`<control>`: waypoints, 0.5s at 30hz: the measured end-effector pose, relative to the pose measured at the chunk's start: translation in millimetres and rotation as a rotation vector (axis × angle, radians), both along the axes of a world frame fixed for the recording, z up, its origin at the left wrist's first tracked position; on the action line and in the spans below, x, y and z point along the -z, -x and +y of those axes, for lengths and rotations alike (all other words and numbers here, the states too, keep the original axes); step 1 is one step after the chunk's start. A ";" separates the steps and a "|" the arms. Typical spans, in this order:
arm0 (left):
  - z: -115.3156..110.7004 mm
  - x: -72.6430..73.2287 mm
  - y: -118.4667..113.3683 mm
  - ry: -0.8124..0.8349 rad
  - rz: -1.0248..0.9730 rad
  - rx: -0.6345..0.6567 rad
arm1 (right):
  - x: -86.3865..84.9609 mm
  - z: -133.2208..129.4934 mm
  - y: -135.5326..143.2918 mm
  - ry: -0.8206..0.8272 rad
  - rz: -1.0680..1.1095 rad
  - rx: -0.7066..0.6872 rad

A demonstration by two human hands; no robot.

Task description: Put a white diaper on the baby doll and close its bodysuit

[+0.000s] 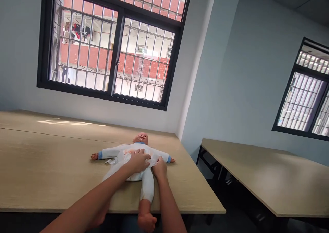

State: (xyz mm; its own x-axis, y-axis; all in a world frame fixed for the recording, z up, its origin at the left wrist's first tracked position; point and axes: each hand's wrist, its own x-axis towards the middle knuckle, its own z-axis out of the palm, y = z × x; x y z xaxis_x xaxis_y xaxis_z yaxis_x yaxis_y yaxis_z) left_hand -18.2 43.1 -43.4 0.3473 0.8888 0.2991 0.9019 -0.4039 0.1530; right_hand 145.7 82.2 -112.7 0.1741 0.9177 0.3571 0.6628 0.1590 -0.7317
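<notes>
Two hands (139, 161) (159, 167), one doll (140, 147), two windows (118, 54) (305, 95)

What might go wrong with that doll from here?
The doll has a foot past the table's near edge, so a tug toward the person might start it sliding off. Also, loose white material sticks out at its side, near the left hand, and could perhaps get caught or bunched.

My left hand (139, 161) and right hand (160, 167) were bare, with slim fingers. My left forearm (100, 196) and right forearm (169, 205) were bare too, slender, narrowing toward the wrists. Between them, at the near side, a dim bluish patch (131, 223) was possibly my clothing, too dark to tell.
</notes>
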 end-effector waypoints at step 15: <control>32.6 2.5 -28.3 0.176 0.099 -0.084 | 5.8 12.4 -1.4 0.086 0.526 -0.133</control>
State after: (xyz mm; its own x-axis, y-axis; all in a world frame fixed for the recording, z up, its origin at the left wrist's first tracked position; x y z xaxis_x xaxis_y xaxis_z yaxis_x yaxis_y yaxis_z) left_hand 10.1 75.7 -45.9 0.2895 0.9514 0.1045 0.9455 -0.3013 0.1236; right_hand 147.1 94.6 -118.4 0.1890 0.9661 0.1761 0.1827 0.1416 -0.9729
